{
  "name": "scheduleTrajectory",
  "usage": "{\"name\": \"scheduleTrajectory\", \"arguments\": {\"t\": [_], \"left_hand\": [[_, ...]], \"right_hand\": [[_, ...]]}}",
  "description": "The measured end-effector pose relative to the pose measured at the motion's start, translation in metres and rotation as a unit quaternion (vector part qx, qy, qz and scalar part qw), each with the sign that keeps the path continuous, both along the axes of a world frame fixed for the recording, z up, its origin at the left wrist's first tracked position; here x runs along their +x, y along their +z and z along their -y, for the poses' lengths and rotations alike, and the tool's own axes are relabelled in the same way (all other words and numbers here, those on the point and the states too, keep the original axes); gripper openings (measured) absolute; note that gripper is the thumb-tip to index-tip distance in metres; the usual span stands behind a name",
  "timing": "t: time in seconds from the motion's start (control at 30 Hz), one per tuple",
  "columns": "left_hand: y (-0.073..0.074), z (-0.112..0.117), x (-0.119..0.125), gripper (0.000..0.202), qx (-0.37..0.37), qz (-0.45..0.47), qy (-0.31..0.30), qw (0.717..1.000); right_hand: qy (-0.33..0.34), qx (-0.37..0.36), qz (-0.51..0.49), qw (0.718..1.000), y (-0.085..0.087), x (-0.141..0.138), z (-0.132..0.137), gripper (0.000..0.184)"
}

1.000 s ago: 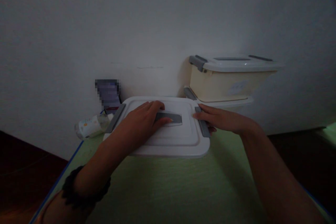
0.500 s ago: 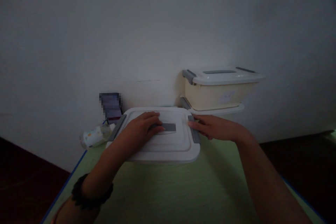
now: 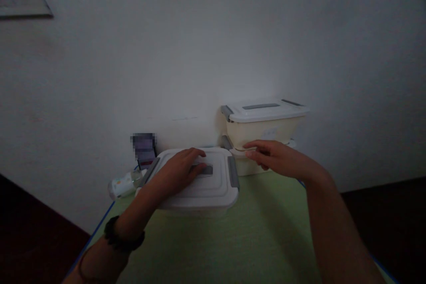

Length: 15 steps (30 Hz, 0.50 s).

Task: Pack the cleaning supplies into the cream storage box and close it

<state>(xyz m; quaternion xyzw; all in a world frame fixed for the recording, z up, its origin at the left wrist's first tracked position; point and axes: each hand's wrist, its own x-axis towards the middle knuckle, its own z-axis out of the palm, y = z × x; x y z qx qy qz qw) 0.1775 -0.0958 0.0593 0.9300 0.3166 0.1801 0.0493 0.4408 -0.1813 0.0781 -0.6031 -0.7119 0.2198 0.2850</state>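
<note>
A white lidded storage box (image 3: 213, 191) with grey side latches lies on the green table (image 3: 253, 235) near the wall. My left hand (image 3: 179, 169) rests flat on its lid, fingertips over the grey centre handle (image 3: 204, 170), fingers spread. My right hand (image 3: 278, 159) hovers off the box's right side, fingers stretched out, in front of a stack of two cream boxes (image 3: 266, 126) with white lids. It holds nothing that I can see. A dark band circles my left wrist.
A small clear bottle (image 3: 124, 183) lies on its side at the table's back left. A dark blurred object (image 3: 143, 148) leans on the white wall behind it. The table has blue edges, with dark floor on both sides.
My right hand has left the box's right latch and lifted rightward towards the stacked boxes. The left hand stays on the lid. The camera has tilted up, so everything sits lower in view.
</note>
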Motion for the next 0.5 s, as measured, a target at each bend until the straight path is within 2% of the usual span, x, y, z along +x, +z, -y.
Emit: {"name": "scheduleTrajectory", "arguments": {"t": [0.2,0.33,0.43,0.5], "left_hand": [[0.015,-0.008,0.049,0.038,0.027,0.139,-0.072,0.987],[0.024,-0.019,0.081,0.055,-0.051,0.241,-0.056,0.968],[0.027,-0.023,0.094,0.067,-0.137,0.263,-0.036,0.954],[0.027,-0.025,0.097,0.073,-0.179,0.251,-0.039,0.95]], "right_hand": [[-0.1,0.083,-0.073,0.989,0.005,0.025,0.012,0.041],[-0.157,0.156,-0.118,0.968,0.005,0.043,0.015,0.035],[-0.232,0.235,-0.155,0.931,0.001,0.055,0.01,0.032],[-0.297,0.28,-0.184,0.894,-0.005,0.062,0.004,0.04]]}}
